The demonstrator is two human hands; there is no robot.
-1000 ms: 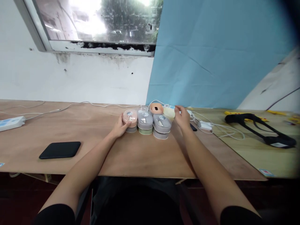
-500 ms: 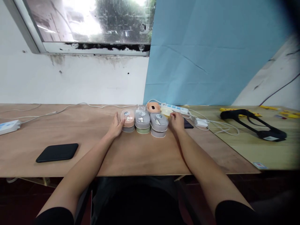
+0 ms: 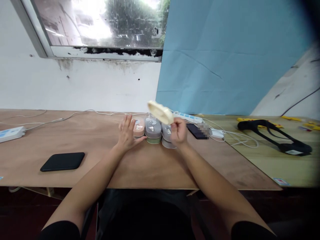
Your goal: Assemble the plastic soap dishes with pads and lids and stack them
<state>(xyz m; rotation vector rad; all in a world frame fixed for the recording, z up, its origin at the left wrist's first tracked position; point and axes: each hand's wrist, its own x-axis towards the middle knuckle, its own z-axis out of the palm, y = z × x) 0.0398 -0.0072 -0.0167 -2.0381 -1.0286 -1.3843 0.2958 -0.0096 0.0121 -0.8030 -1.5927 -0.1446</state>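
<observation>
My right hand is closed on a cream oval case, held tilted in the air above a cluster of small oval cases. That cluster holds a pink case, a grey case stacked on a green one, and another grey case partly hidden behind my right hand. My left hand hovers just left of the pink case with its fingers spread and nothing in it.
A black phone lies on the wooden table at the left. A white power strip sits far left, another behind the cases beside a dark phone, a white charger and a black strap.
My right hand picked the cream case off the table behind the cluster and raised it leftward. My left hand came off the pink case and spread its fingers.
</observation>
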